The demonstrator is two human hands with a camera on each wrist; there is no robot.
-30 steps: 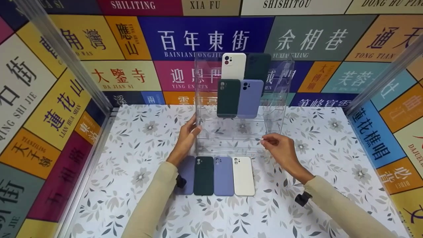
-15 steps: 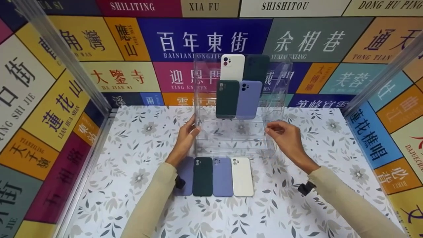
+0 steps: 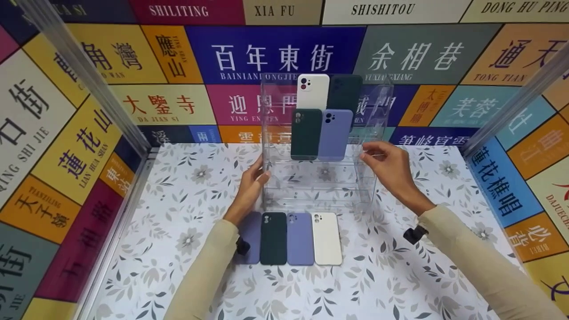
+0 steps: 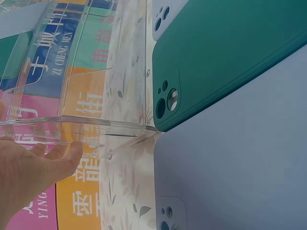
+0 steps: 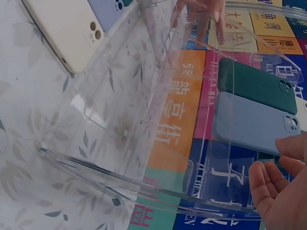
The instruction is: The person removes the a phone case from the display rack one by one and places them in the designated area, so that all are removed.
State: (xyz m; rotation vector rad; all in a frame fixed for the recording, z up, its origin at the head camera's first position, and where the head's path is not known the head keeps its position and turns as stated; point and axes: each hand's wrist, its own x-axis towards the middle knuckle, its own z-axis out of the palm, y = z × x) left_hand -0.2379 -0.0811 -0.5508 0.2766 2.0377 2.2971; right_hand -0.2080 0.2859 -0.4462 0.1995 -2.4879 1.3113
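A clear plastic tiered rack [image 3: 311,182] stands on the table. It bears a white phone case [image 3: 313,91] and a dark green phone case [image 3: 346,91] at the top, with another green case [image 3: 306,134] and a lilac case [image 3: 335,134] on a lower tier. My left hand [image 3: 250,189] grips the rack's left side panel, thumb towards the front. By the right side panel is my right hand [image 3: 389,166], its fingers loosely bent. In the right wrist view, a gap shows between the thumb and fingers of the right hand [image 5: 280,184], close to the lilac case [image 5: 254,122].
In front of the rack lies a row of phone cases: lilac [image 3: 250,240], partly under my left wrist, green [image 3: 273,238], lilac [image 3: 300,238] and white [image 3: 327,238]. Sign-printed walls [image 3: 275,49] enclose the flower-patterned table [image 3: 178,275].
My right hand has moved up and slightly right along the rack's right side, from its lower front to level with the lilac case's bottom. My left hand stays in place; the cases have not moved.
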